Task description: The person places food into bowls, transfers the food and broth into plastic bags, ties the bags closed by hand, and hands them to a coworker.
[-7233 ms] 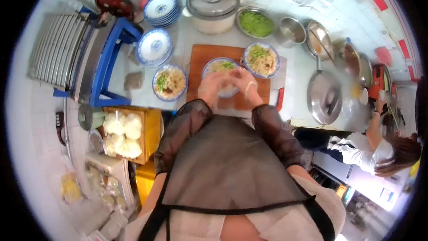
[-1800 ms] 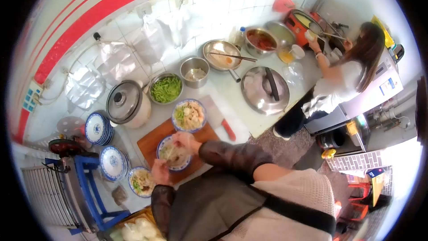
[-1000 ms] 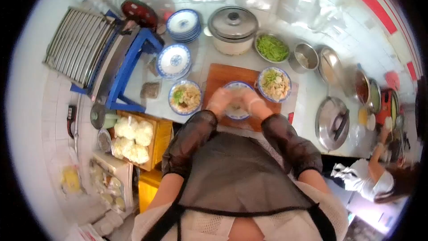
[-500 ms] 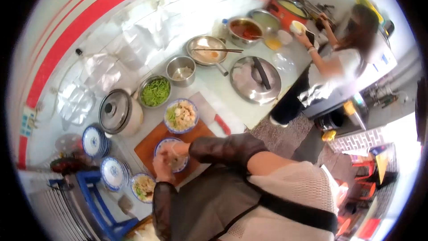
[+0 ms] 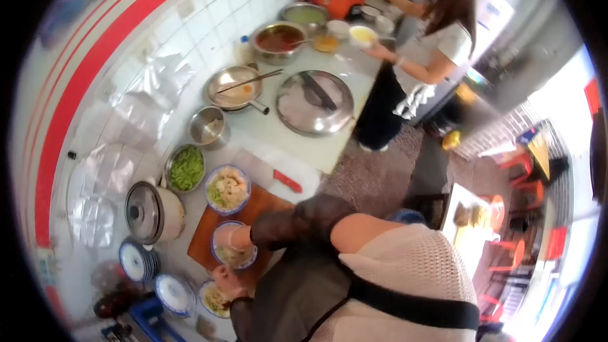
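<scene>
My right hand (image 5: 235, 237) reaches into a blue-rimmed bowl (image 5: 251, 259) on a wooden cutting board (image 5: 201, 248). Its fingers look drawn together over pale food, and what they hold cannot be made out. Just below that bowl, my left hand (image 5: 229, 281) hovers near its edge with bent, blurred fingers. Close by the left hand, partly covered by it, is another bowl of food (image 5: 214, 297). A filled bowl of noodles and greens (image 5: 228, 190) stands at the board's upper end.
A cleaver with a red handle (image 5: 287, 181) lies beyond the board. Around it stand a bowl of chopped greens (image 5: 185, 168), a lidded pot (image 5: 152, 212), a pan with chopsticks (image 5: 233, 87) and a large lid (image 5: 315, 102). A co-worker (image 5: 434, 50) holds a bowl (image 5: 363, 36).
My hands, together over the bowl before, have separated: the right goes down into it, the left has drawn back toward the lower bowl. The view has shifted; the co-worker's bowl hand has lowered.
</scene>
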